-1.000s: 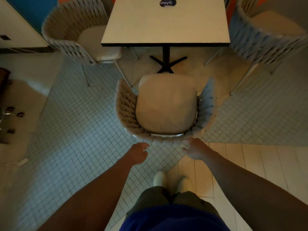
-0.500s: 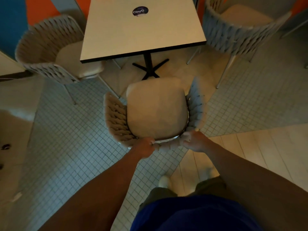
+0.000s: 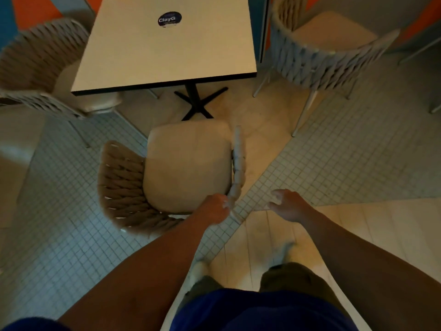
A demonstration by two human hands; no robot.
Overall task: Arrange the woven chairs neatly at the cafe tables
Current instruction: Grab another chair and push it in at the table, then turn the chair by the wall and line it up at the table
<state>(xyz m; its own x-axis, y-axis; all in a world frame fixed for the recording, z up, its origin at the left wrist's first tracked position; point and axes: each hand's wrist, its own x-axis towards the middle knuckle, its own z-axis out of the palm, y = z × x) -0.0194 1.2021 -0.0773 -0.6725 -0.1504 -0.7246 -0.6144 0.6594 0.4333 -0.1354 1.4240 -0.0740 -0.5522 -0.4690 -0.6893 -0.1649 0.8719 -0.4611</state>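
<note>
- One square table (image 3: 167, 44), black cross foot, standing on the floor (image 3: 71, 235)
- One near chair (image 3: 186, 168): woven, off the tabletop's near edge, seat skewed, not tucked under
- One left chair (image 3: 35, 56): woven, seat partly under the tabletop's left edge
- One right chair (image 3: 322, 63): woven, off the tabletop's right edge, apart from it
- Your left hand (image 3: 214, 211): grasping the near chair's woven back rim
- Your right hand (image 3: 286, 206): released, fingers loosely spread, off the chair, above the floor

1. Our left hand (image 3: 213, 211), arm stretched forward, curls its fingers on the woven chair (image 3: 186, 163) rim.
2. Our right hand (image 3: 287, 207) hovers free, fingers spread and loosely bent.
</note>
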